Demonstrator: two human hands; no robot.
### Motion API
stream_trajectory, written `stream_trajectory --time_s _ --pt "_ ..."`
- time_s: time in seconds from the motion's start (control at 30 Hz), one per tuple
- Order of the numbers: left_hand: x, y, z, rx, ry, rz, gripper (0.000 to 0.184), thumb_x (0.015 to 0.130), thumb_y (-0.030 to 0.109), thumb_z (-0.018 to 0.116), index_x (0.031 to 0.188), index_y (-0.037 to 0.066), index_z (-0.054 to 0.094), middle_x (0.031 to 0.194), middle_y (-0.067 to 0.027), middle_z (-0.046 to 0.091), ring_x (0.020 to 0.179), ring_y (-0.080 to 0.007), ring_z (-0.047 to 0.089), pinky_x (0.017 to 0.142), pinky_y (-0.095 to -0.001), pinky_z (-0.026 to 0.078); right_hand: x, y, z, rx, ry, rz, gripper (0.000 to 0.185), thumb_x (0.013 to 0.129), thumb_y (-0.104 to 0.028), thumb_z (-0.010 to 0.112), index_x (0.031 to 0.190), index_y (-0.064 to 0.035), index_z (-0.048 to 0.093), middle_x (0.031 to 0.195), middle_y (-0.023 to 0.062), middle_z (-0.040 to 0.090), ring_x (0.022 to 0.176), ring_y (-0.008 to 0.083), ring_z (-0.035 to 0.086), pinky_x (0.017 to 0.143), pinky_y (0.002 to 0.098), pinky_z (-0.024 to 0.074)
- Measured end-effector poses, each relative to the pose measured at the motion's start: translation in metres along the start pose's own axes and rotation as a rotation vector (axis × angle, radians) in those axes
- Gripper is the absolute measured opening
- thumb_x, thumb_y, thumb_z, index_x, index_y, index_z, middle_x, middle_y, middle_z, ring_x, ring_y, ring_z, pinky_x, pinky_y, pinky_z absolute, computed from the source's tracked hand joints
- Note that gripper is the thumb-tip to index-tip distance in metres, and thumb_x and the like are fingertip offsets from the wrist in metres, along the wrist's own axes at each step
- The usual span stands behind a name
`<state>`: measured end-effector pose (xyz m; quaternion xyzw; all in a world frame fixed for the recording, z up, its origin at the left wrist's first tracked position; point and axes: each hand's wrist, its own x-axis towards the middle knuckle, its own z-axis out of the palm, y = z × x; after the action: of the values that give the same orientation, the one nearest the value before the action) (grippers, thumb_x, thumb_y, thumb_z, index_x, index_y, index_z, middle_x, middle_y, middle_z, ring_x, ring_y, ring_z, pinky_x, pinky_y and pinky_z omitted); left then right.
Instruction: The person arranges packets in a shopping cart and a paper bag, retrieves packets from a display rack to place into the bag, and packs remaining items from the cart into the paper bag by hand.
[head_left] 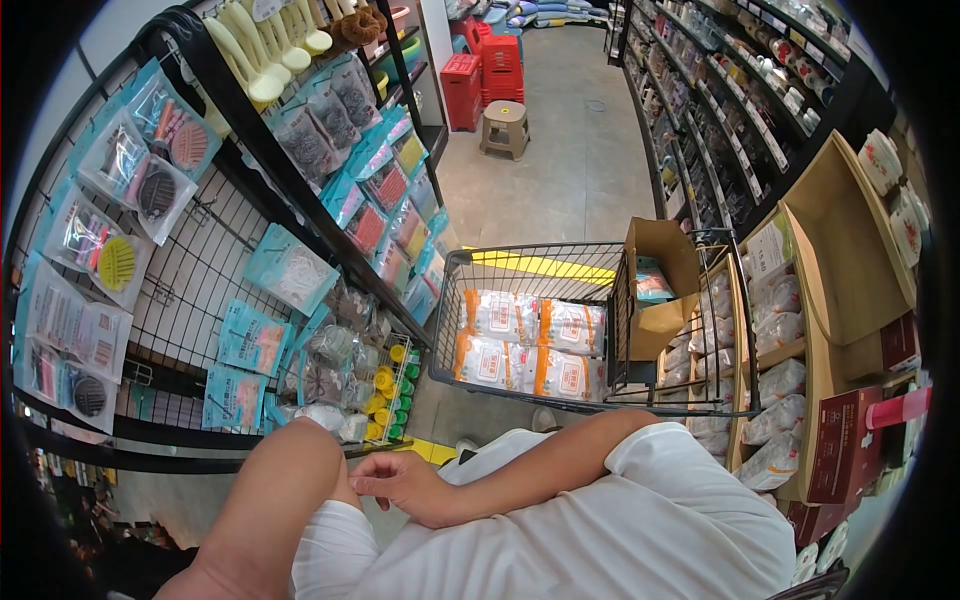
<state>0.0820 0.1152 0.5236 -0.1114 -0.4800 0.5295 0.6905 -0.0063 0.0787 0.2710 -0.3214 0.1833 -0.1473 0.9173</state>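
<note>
My right hand [408, 486] reaches across my white shirt [560, 525] to my bent left arm [280, 490]. Its fingers are loosely curled and a little apart, with the tips against the skin near the sleeve edge, and no object shows in them. My left elbow points forward while the forearm runs off at the lower left, so the left hand is out of view. Ahead of me stands a black wire shopping cart [440, 372]. Several white-and-orange plastic packs [566, 328] lie flat inside it.
At left, a wire rack [190, 265] holds hanging bagged brushes and blue packets [290, 268]. An open cardboard box [662, 250] is by the cart's right end, near boxed wrapped goods [775, 430]. Beyond are a stool [504, 128], red stools [502, 65] and long shelves [730, 90].
</note>
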Motion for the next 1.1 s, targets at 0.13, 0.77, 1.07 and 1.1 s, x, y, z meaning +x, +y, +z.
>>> stream_trajectory --time_s 0.13,0.77,1.07,1.1 --pt "-0.003 0.0 0.005 -0.02 0.05 -0.003 0.021 0.087 0.024 0.063 0.1 0.007 0.059 0.103 -0.005 0.062 0.104 -0.0188 0.059 0.096 -0.037 0.049 -0.004 -0.008 0.009 0.103 0.073 0.009 0.019 0.088 -0.016 0.068 0.102 -0.0037 0.066 0.081 -0.0016 0.062 0.066 0.0035 0.051 0.051 0.021 0.0407" --pt "-0.004 -0.001 0.008 -0.063 0.081 -0.004 0.02 0.086 0.023 0.065 0.098 0.007 0.059 0.098 -0.0035 0.062 0.101 -0.0186 0.06 0.094 -0.0373 0.05 -0.002 -0.011 0.002 0.034 0.035 0.102 0.026 0.086 -0.021 0.071 0.107 -0.0066 0.066 0.089 -0.0037 0.062 0.069 0.004 0.05 0.054 0.0212 0.0402" --pt "0.001 0.002 -0.003 -0.012 -0.009 -0.014 0.021 0.088 0.026 0.063 0.097 0.009 0.057 0.097 -0.0025 0.061 0.102 -0.0171 0.06 0.094 -0.035 0.05 -0.004 -0.01 0.003 0.098 0.064 0.09 0.027 0.086 -0.022 0.072 0.106 -0.005 0.067 0.089 -0.0028 0.063 0.07 0.0044 0.051 0.054 0.0212 0.0402" --pt "0.0 0.002 -0.001 -0.013 0.005 -0.016 0.021 0.088 0.026 0.063 0.098 0.009 0.057 0.098 -0.0026 0.061 0.102 -0.0172 0.06 0.094 -0.0351 0.05 -0.004 -0.01 0.002 0.086 0.059 0.095 0.027 0.086 -0.021 0.072 0.106 -0.0049 0.067 0.089 -0.0027 0.063 0.07 0.0044 0.051 0.054 0.0212 0.0403"
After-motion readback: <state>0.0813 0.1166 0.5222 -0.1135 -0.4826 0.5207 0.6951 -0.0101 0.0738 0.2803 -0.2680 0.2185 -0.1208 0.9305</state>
